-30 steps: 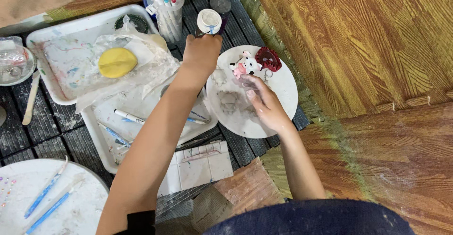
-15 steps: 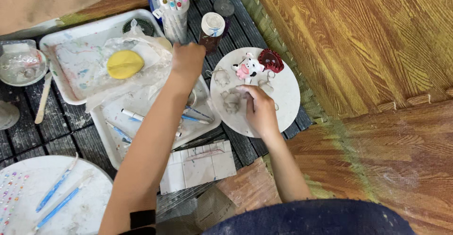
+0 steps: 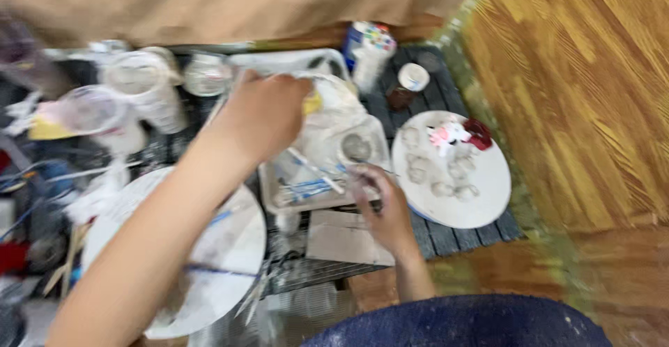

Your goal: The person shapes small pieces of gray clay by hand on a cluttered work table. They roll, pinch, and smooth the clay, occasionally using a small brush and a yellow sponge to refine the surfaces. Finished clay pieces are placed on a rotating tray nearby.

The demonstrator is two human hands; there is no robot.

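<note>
1. From where I stand, the dark slatted worktop [image 3: 446, 232] is crowded. At the far edge stands a white cup of paint tubes [image 3: 369, 51], with a small white-lidded jar [image 3: 411, 82] just beside it.
2. A round white plate [image 3: 481, 194] lies on the right, carrying small pale clay pieces [image 3: 453, 180], plus a pink piece and a dark red one [image 3: 479, 134] near its far rim.
3. In the middle sits a white tray [image 3: 306, 197] holding blue-and-white brushes or pens [image 3: 306, 187] and a small round dish [image 3: 357, 146]. Crumpled clear plastic [image 3: 334, 120] lies heaped over the tray's far part.
4. A large white disc [image 3: 237, 242] lies near left; clear plastic cups [image 3: 139, 86] and blurred clutter crowd the far left.
5. The worktop's right edge runs just past the plate, with bare wooden floor [image 3: 578, 110] beyond it: that is the only open room. Between tray and plate there is only a narrow strip.
6. The left hand [image 3: 261, 113] reaches out over the tray's far end, fingers curled down onto the plastic; the blur hides whether they grip it.
7. The right hand [image 3: 383, 204] rests at the tray's near right corner, fingers bent around a thin stick-like tool [image 3: 369, 173], though the grip is blurred.
</note>
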